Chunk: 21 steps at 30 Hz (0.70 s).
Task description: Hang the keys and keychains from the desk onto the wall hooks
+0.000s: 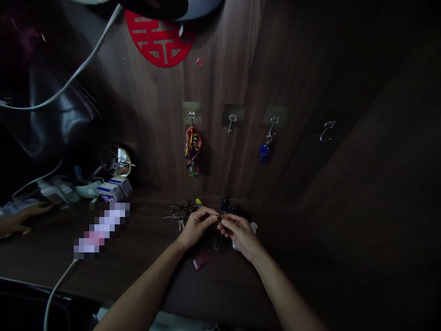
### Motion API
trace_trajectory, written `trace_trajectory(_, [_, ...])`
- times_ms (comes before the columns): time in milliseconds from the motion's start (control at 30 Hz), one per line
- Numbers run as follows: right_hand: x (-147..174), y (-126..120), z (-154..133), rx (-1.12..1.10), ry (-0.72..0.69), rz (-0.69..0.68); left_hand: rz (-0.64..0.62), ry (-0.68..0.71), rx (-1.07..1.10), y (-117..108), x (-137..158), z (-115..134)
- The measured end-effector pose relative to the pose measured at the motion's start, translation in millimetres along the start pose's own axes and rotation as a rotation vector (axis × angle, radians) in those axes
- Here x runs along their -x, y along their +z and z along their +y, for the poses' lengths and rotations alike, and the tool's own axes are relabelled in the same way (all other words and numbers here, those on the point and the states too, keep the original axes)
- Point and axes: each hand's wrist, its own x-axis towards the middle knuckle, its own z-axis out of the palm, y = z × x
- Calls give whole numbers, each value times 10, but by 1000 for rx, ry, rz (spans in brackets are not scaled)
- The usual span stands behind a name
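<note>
My left hand (198, 225) and my right hand (243, 234) meet over the dark wooden shelf, fingertips pinched together. Between them is a small dark metal-looking piece (219, 219), too dim to name; both hands grip it. A heap of keys (181, 214) with a yellow tag (199, 202) lies just beyond my left hand. Dark items (236, 209) rest behind my right hand, partly covered by it. Below my fingers lie a round ring-like thing (219, 247) and a small reddish packet (200, 261).
Wall hooks carry a colourful key bunch (193, 147) and blue-tagged keys (264, 153); a bare hook (232, 123) sits between. At left are another hand (25, 218), bottles (53, 191), boxes (114, 189), a round mirror (119, 162), a black bag (62, 108) and a white cable (81, 69).
</note>
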Motion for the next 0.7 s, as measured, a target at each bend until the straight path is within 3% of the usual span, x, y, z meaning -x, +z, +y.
trace_trajectory(533, [4,-7,5,-70,-6,-14,-42,-80,167,24,4,-3])
trace_trajectory(700, [-10,-36,5,-123,5,18,0,-97,135,20,1,10])
